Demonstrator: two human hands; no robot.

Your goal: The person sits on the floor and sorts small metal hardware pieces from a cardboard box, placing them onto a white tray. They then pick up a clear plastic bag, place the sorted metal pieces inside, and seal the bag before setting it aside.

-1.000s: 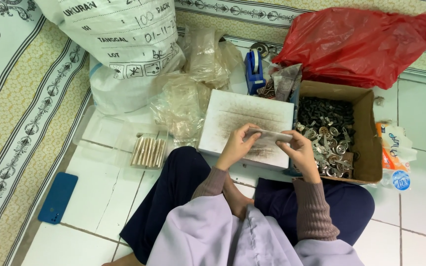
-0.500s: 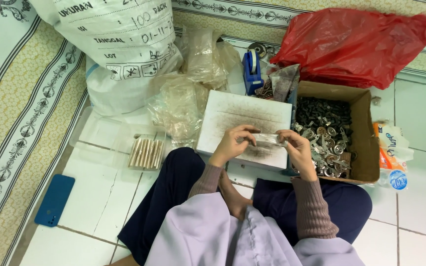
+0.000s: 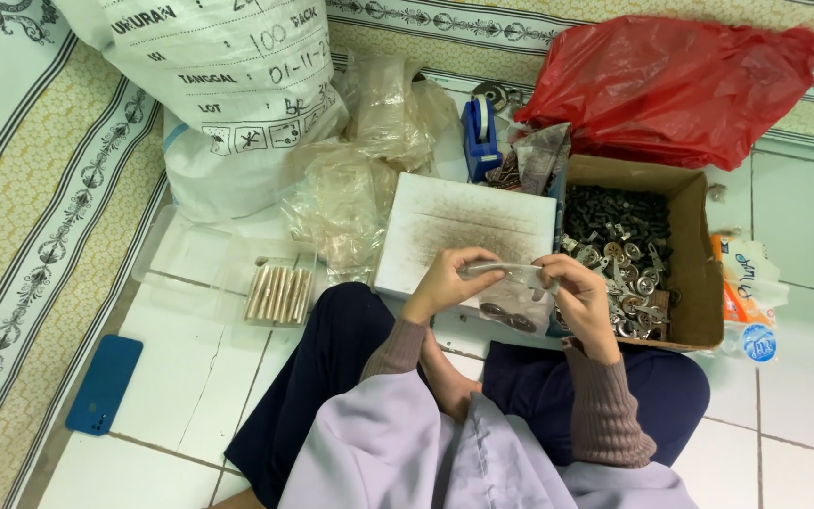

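Both hands, left (image 3: 442, 284) and right (image 3: 578, 294), pinch the ends of a small clear bag (image 3: 509, 273) over the white board (image 3: 468, 226), beside the box (image 3: 685, 269) of metal parts. A slack pinch could let the bag tip and spill parts. Since earlier, the hands have barely shifted.

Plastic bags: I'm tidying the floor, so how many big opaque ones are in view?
2: a white printed sack at top left and a red plastic bag at top right behind the cardboard box. Others may lie hidden beneath.
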